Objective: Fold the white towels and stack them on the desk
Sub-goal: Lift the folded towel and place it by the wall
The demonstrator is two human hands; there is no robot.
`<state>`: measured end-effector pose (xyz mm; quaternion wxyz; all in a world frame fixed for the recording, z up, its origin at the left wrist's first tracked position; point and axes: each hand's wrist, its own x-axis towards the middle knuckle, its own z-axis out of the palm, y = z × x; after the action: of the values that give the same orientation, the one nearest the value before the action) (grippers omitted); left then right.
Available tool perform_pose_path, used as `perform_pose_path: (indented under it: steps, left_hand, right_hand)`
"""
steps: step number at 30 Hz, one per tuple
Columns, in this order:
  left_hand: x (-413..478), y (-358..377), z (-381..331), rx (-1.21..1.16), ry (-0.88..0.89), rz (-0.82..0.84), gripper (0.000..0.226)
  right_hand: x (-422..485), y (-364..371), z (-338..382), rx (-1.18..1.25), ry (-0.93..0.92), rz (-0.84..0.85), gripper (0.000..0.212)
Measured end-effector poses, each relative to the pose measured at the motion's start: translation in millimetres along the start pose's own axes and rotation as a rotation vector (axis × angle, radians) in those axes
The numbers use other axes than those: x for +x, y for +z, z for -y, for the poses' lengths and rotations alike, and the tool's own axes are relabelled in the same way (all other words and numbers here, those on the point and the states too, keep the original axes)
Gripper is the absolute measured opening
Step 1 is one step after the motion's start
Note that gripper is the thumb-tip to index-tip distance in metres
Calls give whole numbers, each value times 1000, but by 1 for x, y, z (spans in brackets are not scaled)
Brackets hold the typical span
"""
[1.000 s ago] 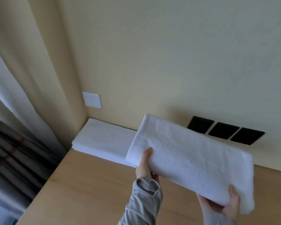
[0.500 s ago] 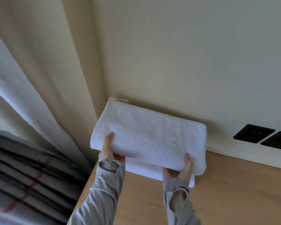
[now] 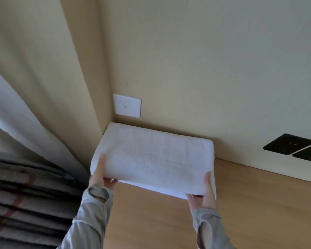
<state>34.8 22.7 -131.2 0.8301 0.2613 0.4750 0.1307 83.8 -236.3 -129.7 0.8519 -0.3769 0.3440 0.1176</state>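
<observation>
Fingers (image 3: 110, 182) of left hand (image 3: 101, 177) and right hand (image 3: 204, 196) pinch near corners of a thick, folded white towel (image 3: 151, 159).

The light wooden desk top (image 3: 250, 212) lay open to the right of and in front of the folded white terry towel (image 3: 151, 159), with wide room for a hand to pass. The towel filled the back left corner, close to the cream back wall (image 3: 205, 69) and the cream side wall (image 3: 90, 87). The left hand (image 3: 101, 177) and right hand (image 3: 203, 196) gripped its near corners, blocking that edge. A white wall switch plate (image 3: 127, 105) sat just above the towel, and black wall sockets (image 3: 288, 144) lay well apart to the right. A pale curtain (image 3: 25, 87) closed off the desk's left side.
</observation>
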Motion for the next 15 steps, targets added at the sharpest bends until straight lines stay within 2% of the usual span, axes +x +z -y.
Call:
perform_pose_path:
  steps: [2, 4, 6, 10, 12, 15]
  left_hand:
    - [7, -6, -14, 25, -28, 36, 58]
    - [16, -8, -26, 97, -83, 51, 67]
    - [22, -8, -32, 174, -113, 52, 82]
    - [26, -2, -34, 298, -69, -70, 114]
    - [27, -1, -33, 316, -28, -130, 111]
    - [26, 5, -30, 311, -1, -123, 106]
  right_hand:
    - [3, -4, 18, -115, 41, 47, 45]
    - [9, -10, 37, -256, 72, 81, 54]
    - [14, -9, 55, -412, 123, 145, 67]
    - [28, 10, 72, -677, 209, 106, 72]
    - [32, 15, 72, -691, 193, 120, 71]
    - [33, 3, 74, -671, 56, 109, 68]
